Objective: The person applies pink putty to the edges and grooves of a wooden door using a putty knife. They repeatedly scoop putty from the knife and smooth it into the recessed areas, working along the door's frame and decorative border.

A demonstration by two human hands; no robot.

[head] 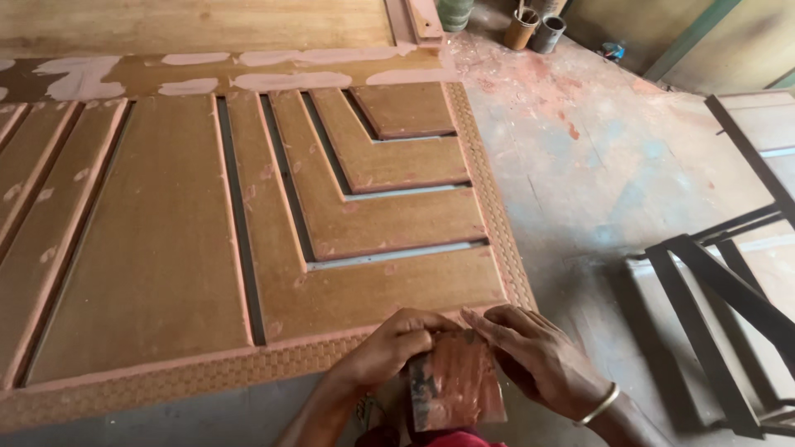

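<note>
— Biggest thing ahead of the hands?
— Carved wooden door panel, lying flat, brown, with nested L-shaped raised strips and long slats. Patterned border strip running along its edge, passing right under the fingertips. Pale pink filler patches far up from the hands, along the top rail.
— To the right of the right hand?
— Stained concrete floor, reddish dust on it. Further right, dark metal frame, angled bars, well apart from the hands.
— Far beyond, up top?
— Two small tins on the floor near the panel's far corner, sticks poking out of one.
— Now the hands.
— Left hand curled over the upper left of a sanding block, fingers bent, gripping it. Right hand flatter, fingers stretched across the block's upper right edge, pressing and holding too. Thin pale bangle on the right wrist.
— And the block itself?
— Reddish, dusty, rectangular, with a dark smear on its left side. Sitting between both hands, just at the near edge of the panel's border, touching or nearly touching it; cannot tell which.
</note>
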